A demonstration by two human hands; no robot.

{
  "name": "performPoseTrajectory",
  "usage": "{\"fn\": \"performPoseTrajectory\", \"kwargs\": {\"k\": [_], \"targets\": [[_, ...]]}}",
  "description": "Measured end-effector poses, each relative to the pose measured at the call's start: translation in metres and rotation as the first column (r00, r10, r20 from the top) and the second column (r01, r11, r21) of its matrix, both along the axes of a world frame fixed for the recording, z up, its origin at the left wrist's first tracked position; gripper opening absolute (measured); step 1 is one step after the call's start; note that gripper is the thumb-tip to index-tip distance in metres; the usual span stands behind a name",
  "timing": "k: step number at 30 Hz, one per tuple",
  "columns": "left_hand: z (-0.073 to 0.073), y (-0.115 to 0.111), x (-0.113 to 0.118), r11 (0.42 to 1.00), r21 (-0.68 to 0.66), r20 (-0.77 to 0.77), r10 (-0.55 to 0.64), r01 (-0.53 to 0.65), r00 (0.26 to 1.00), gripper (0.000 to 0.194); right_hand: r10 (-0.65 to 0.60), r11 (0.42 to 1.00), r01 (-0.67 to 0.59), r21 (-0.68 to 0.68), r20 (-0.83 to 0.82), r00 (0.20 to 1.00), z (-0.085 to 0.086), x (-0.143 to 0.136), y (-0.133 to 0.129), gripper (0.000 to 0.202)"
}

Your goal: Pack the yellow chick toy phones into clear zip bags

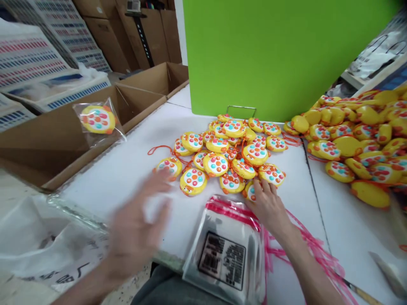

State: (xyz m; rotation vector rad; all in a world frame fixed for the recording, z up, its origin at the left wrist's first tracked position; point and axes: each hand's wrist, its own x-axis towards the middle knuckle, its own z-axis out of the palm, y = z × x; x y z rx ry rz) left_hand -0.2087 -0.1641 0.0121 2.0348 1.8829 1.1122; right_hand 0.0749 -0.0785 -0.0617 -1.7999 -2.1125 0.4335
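My left hand [138, 218] is blurred by motion over the left part of the table, its fingers apart and nothing between them. My right hand [269, 205] reaches down to a yellow toy [250, 191] at the near edge of the middle pile, its fingers covering part of it; whether they grip it is hard to tell. Several yellow toys with coloured dots [216, 164] and orange cords lie in that pile. Below it, a stack of clear plastic bags [225, 254] with pink strips lies at the table's front. A bagged toy [99, 120] is above the carton at the left.
An open cardboard box [140, 106] borders the table [178, 216] on the left. A large pile of yellow toys [348, 146] fills the right. Behind stands a green panel [254, 55]. Pink strips [305, 241] and a knife-like tool [362, 292] lie at the lower right.
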Motion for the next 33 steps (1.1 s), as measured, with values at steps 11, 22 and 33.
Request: {"fn": "performPoseTrajectory", "kwargs": {"k": [11,22,33], "targets": [[-0.097,-0.011,0.102,0.808,-0.352,-0.226,-0.563,0.472,0.795,0.017,-0.343,0.924,0.058,-0.377,-0.754,0.56,0.028,0.046,-0.001,0.049],[-0.085,-0.009,0.093,0.839,-0.329,0.098,-0.427,0.435,0.899,0.031,-0.658,0.719,-0.158,-0.677,-0.736,0.16,0.048,0.012,-0.077,0.053],[-0.093,-0.003,0.087,0.762,-0.239,0.042,-0.611,0.601,0.791,0.022,-0.482,0.689,-0.265,-0.674,-0.7,0.527,0.053,0.02,-0.103,0.054]]}}
